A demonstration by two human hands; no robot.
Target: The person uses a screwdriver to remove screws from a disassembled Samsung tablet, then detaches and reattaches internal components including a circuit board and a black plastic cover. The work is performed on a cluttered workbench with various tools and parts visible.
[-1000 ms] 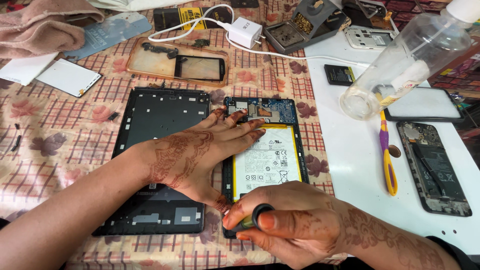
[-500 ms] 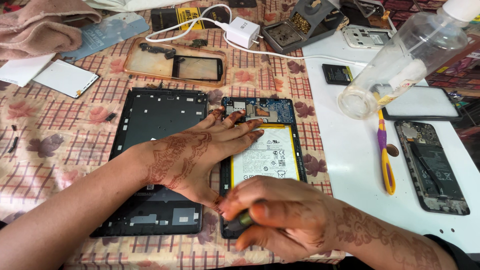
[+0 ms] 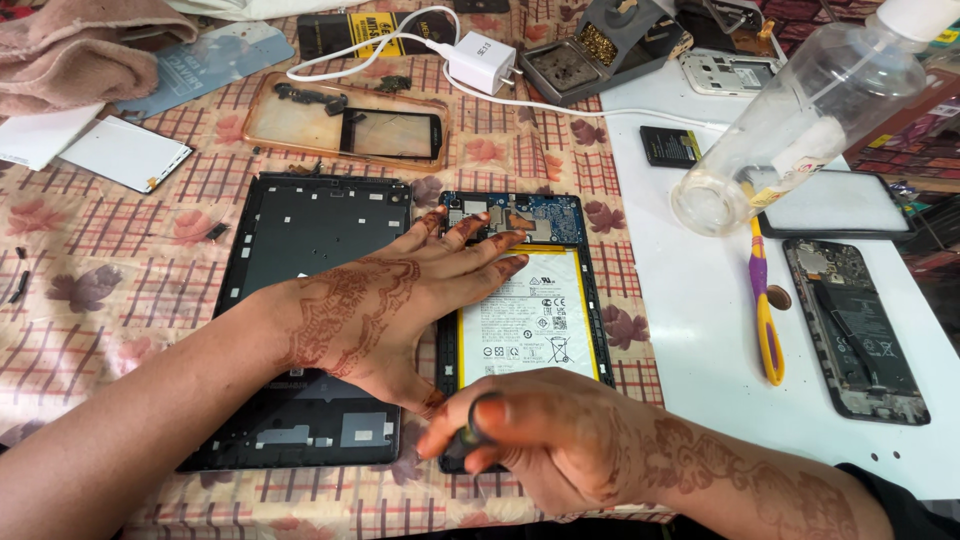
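Your left hand [image 3: 385, 305] is lying flat with fingers spread, pressing on the opened tablet [image 3: 523, 300] across its white battery [image 3: 530, 320] and blue circuit board [image 3: 520, 215]. The tablet is sitting at the middle of the patterned cloth, just right of the black back cover [image 3: 300, 240]. Your right hand [image 3: 545, 440] is pinching a dark screwdriver handle [image 3: 470, 440] at the tablet's near edge. A clear bottle [image 3: 790, 120] is lying far right.
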